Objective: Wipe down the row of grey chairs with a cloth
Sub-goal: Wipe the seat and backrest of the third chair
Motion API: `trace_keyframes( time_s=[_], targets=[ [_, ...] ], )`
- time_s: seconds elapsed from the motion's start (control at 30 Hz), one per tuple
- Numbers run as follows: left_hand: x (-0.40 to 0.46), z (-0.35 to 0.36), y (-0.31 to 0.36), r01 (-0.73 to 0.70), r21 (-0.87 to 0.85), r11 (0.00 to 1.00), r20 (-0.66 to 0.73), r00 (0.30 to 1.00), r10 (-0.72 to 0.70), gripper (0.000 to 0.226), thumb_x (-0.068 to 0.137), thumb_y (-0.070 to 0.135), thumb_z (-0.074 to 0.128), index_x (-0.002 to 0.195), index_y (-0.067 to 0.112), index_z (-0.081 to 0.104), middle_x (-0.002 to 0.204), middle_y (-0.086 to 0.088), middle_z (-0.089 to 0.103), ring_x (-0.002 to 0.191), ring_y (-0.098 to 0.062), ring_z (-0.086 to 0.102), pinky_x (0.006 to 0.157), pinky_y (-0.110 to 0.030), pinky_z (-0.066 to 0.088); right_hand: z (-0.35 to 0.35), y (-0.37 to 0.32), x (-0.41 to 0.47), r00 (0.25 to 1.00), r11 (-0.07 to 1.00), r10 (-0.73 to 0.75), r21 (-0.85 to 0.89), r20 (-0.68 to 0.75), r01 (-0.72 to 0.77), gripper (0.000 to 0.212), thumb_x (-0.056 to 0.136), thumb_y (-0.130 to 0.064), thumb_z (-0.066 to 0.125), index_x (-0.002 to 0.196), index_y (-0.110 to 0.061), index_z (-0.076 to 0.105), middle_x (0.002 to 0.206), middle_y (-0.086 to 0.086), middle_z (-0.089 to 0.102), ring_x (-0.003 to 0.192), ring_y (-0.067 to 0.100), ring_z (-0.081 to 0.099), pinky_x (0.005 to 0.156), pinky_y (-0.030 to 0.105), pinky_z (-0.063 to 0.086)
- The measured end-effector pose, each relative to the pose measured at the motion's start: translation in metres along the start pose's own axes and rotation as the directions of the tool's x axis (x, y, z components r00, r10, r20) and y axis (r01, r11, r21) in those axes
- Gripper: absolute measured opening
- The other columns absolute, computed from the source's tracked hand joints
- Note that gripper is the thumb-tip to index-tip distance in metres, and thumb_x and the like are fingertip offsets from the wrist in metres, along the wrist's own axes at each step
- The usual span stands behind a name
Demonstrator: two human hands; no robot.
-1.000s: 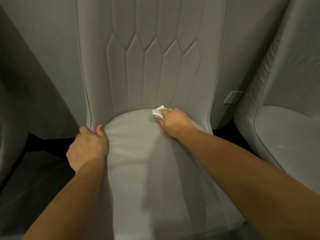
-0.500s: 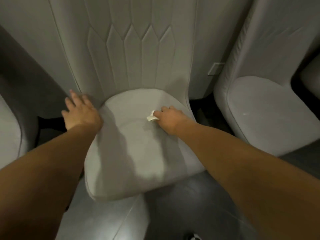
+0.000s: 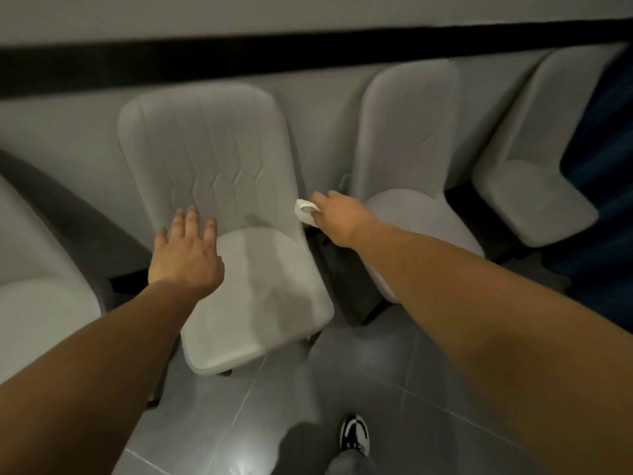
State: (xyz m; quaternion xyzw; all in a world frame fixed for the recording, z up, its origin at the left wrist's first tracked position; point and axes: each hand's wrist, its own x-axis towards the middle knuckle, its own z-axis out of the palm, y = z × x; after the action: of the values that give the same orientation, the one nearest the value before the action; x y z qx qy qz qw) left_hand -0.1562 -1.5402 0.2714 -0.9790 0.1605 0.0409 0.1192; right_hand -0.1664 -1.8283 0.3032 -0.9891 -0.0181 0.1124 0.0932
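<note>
A grey padded chair with a stitched back stands in front of me against the wall. My left hand hovers over the left side of its seat, fingers spread, holding nothing. My right hand is shut on a small white cloth, held in the air at the chair's right edge, over the gap to the neighbouring grey chair. A third grey chair stands further right, and part of another shows at the left.
The chairs line a grey wall with a black band. Grey floor tiles lie in front. My shoe shows at the bottom. A dark blue surface fills the right edge.
My view has pulled back and up from the seat. My left hand let go of the seat's left edge and lifted. My right hand carried the cloth off the seat to the right.
</note>
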Motion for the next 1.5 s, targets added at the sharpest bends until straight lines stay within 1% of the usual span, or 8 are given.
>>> trace_keyframes(
  time_s=[0.27,0.53,0.8,0.97,1.13,1.3,1.37,1.5],
  targets=[
    [-0.001,-0.164,0.092,-0.095,-0.054,0.994,-0.078,0.993,0.091,0.07,0.093,0.043,0.037,0.155,0.018,0.014,0.161,-0.015,0.008,0.147,-0.034,0.005,0.117,-0.052,0.016,-0.153,0.082,-0.08,0.988,0.998,0.044,0.048,-0.146,-0.037,0.026,0.101,-0.027,0.046,0.118,-0.008,0.051,0.105,0.019,0.059,0.09,0.04,0.057,0.075,0.044,0.047],
    [0.012,-0.256,0.203,-0.259,-0.028,0.965,-0.2,0.948,0.249,0.072,0.091,0.049,0.038,0.153,0.018,0.019,0.159,-0.015,0.017,0.147,-0.032,0.009,0.116,-0.05,0.017,-0.209,0.178,-0.126,0.966,0.985,0.156,0.11,-0.204,-0.135,0.021,0.099,-0.028,0.046,0.111,-0.011,0.05,0.1,0.012,0.059,0.08,0.028,0.052,0.063,0.036,0.036],
    [0.051,-0.261,0.25,-0.364,-0.03,0.931,-0.194,0.916,0.351,0.07,0.087,0.049,0.04,0.149,0.018,0.029,0.154,-0.014,0.03,0.144,-0.032,0.018,0.113,-0.051,0.021,-0.215,0.225,-0.145,0.94,0.961,0.272,0.104,-0.205,-0.255,0.023,0.098,-0.032,0.048,0.111,-0.013,0.052,0.1,0.011,0.061,0.083,0.031,0.056,0.069,0.04,0.046],
    [0.078,-0.247,0.26,-0.441,-0.039,0.897,-0.164,0.888,0.429,0.074,0.085,0.051,0.04,0.15,0.018,0.028,0.153,-0.012,0.031,0.143,-0.031,0.018,0.111,-0.051,0.021,-0.22,0.238,-0.142,0.909,0.926,0.377,0.108,-0.18,-0.362,0.021,0.097,-0.032,0.049,0.106,-0.013,0.051,0.1,0.014,0.062,0.086,0.035,0.057,0.069,0.039,0.043],
    [0.099,-0.244,0.265,-0.43,-0.13,0.893,-0.109,0.902,0.418,0.077,0.087,0.056,0.036,0.152,0.017,0.023,0.156,-0.015,0.027,0.144,-0.034,0.014,0.113,-0.054,0.018,-0.236,0.241,-0.136,0.871,0.895,0.445,0.129,-0.21,-0.426,0.018,0.096,-0.03,0.052,0.101,-0.013,0.05,0.092,0.015,0.062,0.083,0.036,0.059,0.065,0.035,0.039],
    [0.094,-0.252,0.284,-0.539,-0.136,0.831,-0.175,0.839,0.515,0.077,0.089,0.06,0.032,0.152,0.017,0.024,0.155,-0.014,0.028,0.145,-0.033,0.014,0.113,-0.054,0.018,-0.254,0.242,-0.138,0.831,0.853,0.521,0.122,-0.194,-0.507,0.022,0.098,-0.031,0.049,0.108,-0.012,0.052,0.088,0.008,0.058,0.078,0.028,0.055,0.065,0.037,0.045],
    [0.102,-0.255,0.279,-0.519,-0.132,0.844,-0.219,0.846,0.486,0.077,0.089,0.061,0.03,0.152,0.018,0.024,0.156,-0.013,0.028,0.145,-0.033,0.014,0.114,-0.054,0.017,-0.259,0.244,-0.138,0.807,0.833,0.553,0.16,-0.208,-0.53,0.022,0.098,-0.031,0.048,0.109,-0.012,0.053,0.089,0.008,0.06,0.08,0.028,0.057,0.069,0.04,0.051],
    [0.108,-0.248,0.258,-0.414,-0.152,0.898,-0.2,0.902,0.382,0.081,0.088,0.064,0.029,0.154,0.018,0.021,0.157,-0.013,0.026,0.145,-0.034,0.012,0.114,-0.055,0.015,-0.259,0.24,-0.135,0.807,0.842,0.539,0.143,-0.241,-0.52,0.022,0.097,-0.032,0.048,0.109,-0.013,0.053,0.084,0.005,0.056,0.077,0.027,0.055,0.063,0.035,0.043]
  ],
)
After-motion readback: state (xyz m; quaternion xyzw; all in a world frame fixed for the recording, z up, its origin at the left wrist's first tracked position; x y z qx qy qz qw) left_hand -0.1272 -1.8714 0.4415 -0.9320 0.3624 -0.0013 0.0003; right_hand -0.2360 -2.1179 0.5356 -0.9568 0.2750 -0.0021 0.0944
